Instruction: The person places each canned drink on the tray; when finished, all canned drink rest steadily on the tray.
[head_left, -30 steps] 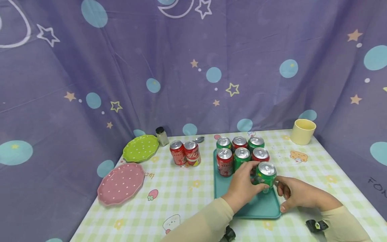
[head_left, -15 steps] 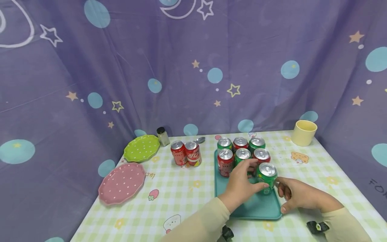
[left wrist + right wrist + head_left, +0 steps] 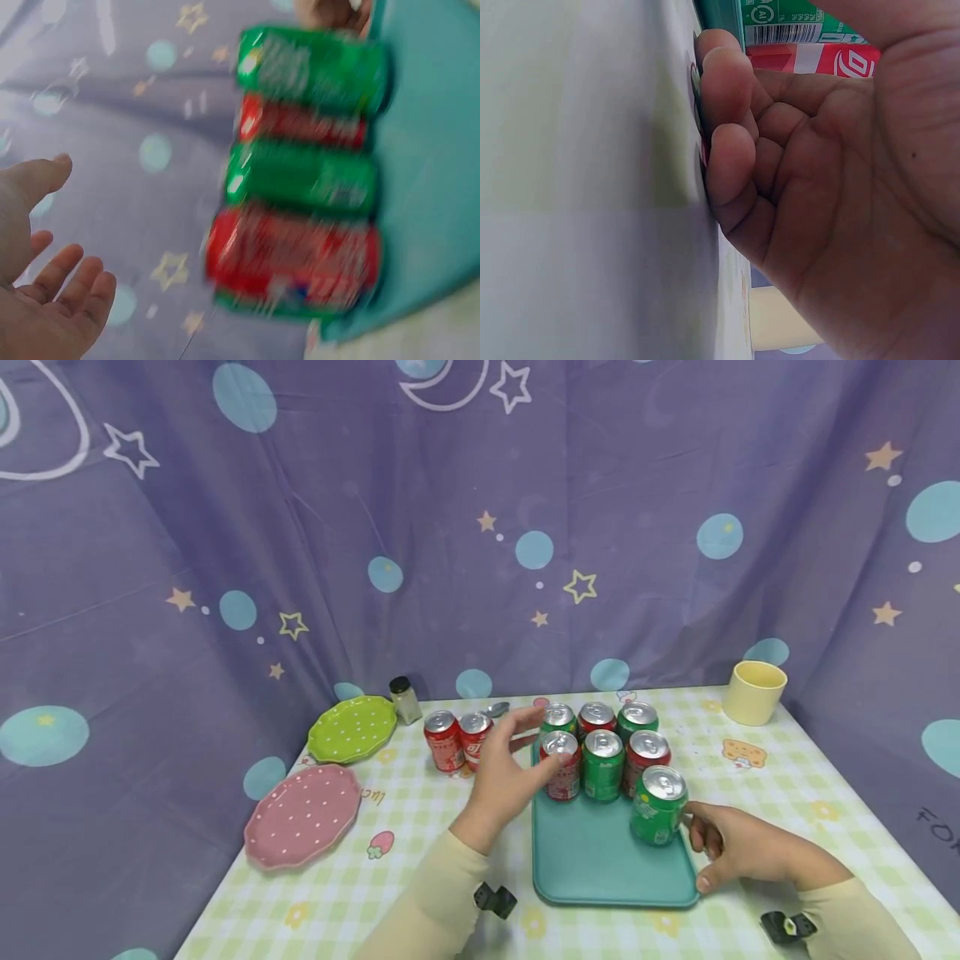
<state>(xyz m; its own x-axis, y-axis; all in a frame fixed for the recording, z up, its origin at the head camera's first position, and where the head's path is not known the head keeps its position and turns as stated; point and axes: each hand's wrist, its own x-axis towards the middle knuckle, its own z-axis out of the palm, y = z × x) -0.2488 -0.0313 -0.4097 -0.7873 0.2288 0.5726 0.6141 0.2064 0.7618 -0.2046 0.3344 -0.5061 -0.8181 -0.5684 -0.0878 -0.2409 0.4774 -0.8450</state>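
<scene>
My left hand is in the air left of the tray, thumb and fingers spread with nothing between them. In the head view its thumb tip overlaps a red soda can at the tray's left. A green soda can stands upright on the teal tray, in front of two rows of red and green cans. Beside the tray's right edge, my right hand rests low on the tablecloth. Its fingers are loosely bent in the right wrist view, the thumb right at the tray's corner.
Two red soda cans stand together left of the tray. Farther left lie a green dotted plate and a pink dotted plate. A black-lidded jar and a spoon are at the back; a yellow cup stands back right.
My left hand has let go of the front green can and moved left, past the tray's left side. That can stays on the tray. My right hand has kept its place.
</scene>
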